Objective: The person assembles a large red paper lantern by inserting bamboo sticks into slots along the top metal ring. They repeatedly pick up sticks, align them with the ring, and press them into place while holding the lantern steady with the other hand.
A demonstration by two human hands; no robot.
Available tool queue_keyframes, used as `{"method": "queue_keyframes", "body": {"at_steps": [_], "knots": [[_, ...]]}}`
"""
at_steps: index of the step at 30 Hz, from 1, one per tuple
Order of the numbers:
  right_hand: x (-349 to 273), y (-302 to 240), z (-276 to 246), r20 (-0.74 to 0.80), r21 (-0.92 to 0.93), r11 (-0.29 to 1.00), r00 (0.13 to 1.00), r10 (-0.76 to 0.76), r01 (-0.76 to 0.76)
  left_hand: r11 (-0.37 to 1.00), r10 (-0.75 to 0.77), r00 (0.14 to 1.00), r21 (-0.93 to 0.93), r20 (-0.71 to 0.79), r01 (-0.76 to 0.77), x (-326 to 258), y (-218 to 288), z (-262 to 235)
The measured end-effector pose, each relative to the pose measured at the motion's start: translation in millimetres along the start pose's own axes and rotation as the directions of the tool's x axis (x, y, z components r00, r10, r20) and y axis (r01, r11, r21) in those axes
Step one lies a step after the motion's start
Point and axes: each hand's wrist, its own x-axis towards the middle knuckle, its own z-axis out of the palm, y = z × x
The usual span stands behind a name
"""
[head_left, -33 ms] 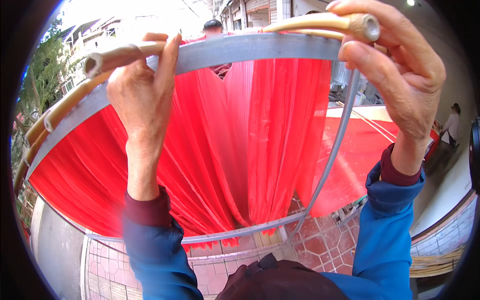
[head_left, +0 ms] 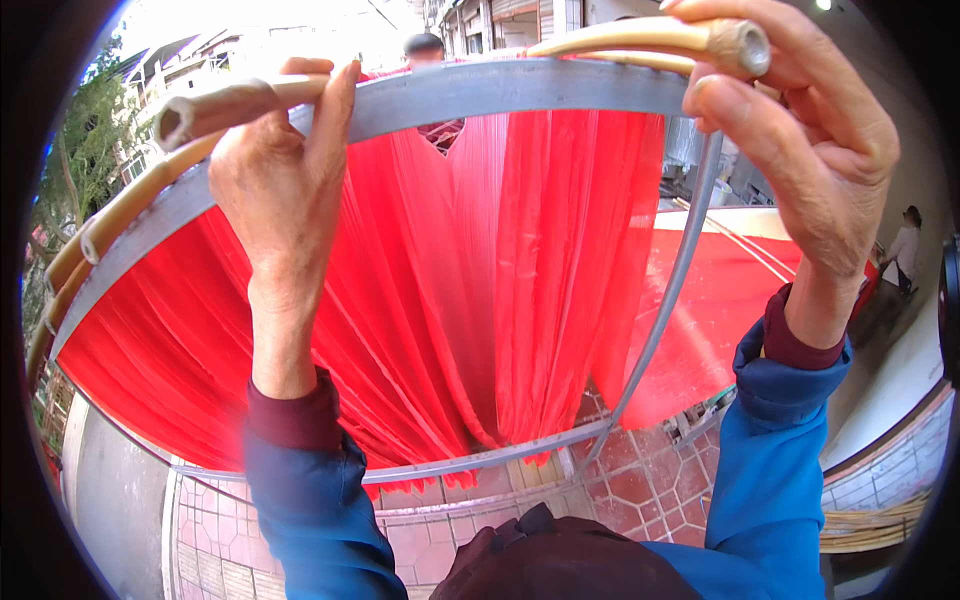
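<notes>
Raised at the top left, my left hand [head_left: 275, 170] is closed around a bamboo pole [head_left: 215, 108], whose hollow cut end points left. My right hand [head_left: 815, 130], up at the top right, grips another bamboo pole [head_left: 630, 38] near its hollow end between thumb and fingers. Both poles lie along or just above the grey metal rail [head_left: 530, 88] of a rack. Behind and below the rail, long red cloth [head_left: 420, 290] hangs in folds nearly down to a lower bar. The far ends of the poles are out of sight.
More bamboo poles [head_left: 120, 210] rest across the rail at the left. An upright metal post [head_left: 670, 300] stands right of the hanging cloth. Beyond it lies a flat red sheet [head_left: 700, 330] with thin sticks on it. One person [head_left: 424, 48] is behind the rack, another [head_left: 905, 250] far right.
My right hand and its bamboo pole have shifted slightly right. My left hand and its pole have moved a little left and up. Both grips stay the same.
</notes>
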Motion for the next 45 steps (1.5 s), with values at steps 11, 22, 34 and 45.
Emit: {"method": "queue_keyframes", "body": {"at_steps": [11,22,34,45], "knots": [[-5.0,5.2,-10.3,0.018,0.014,0.999,0.999,0.030,-0.030,0.995,0.055,0.998,-0.081,-0.032,-0.058,5.1,-4.4,-1.8],[-3.3,-2.1,-11.3,0.023,0.014,0.994,0.994,0.109,-0.109,0.993,0.068,0.987,0.086,0.149,-0.081,29.6,-5.0,-10.6],[0.1,-6.5,-24.0,0.011,0.042,0.991,0.992,0.125,-0.126,0.991,0.137,0.988,-0.023,0.072,-0.135,31.2,-31.7,0.0],[1.3,-2.8,-23.9,0.010,0.053,0.989,0.991,0.135,-0.136,0.997,0.055,0.983,0.035,0.176,-0.062,30.9,-50.8,-6.0]]}}
